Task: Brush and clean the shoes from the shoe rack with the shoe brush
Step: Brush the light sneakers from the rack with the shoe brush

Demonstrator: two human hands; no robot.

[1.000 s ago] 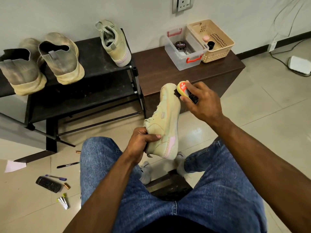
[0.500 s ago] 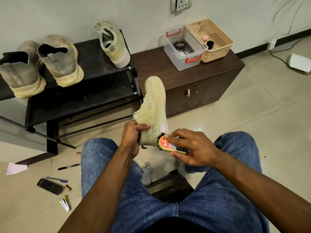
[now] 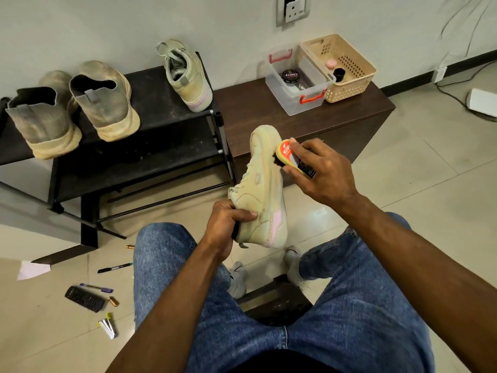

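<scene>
**Black rack still holds three shoes; one sneaker under the brush**

Black metal-and-fabric shoe rack [image 3: 172,146] carries three dusty shoes on its top shelf: two grey-beige slip-ons [image 3: 105,103] and one pale green lace-up sneaker [image 3: 188,76]. By their grime these look not yet cleaned, so I judge the task well short of finished. The matching pale green sneaker with a pink heel patch [image 3: 259,195] is held toe-up above the knees. Left hand [image 3: 228,219] grips its heel end, thumb across the side. Right hand [image 3: 322,168] clasps the yellow-backed, red-labelled shoe brush [image 3: 289,154], bristles against the toe's side.
</scene>
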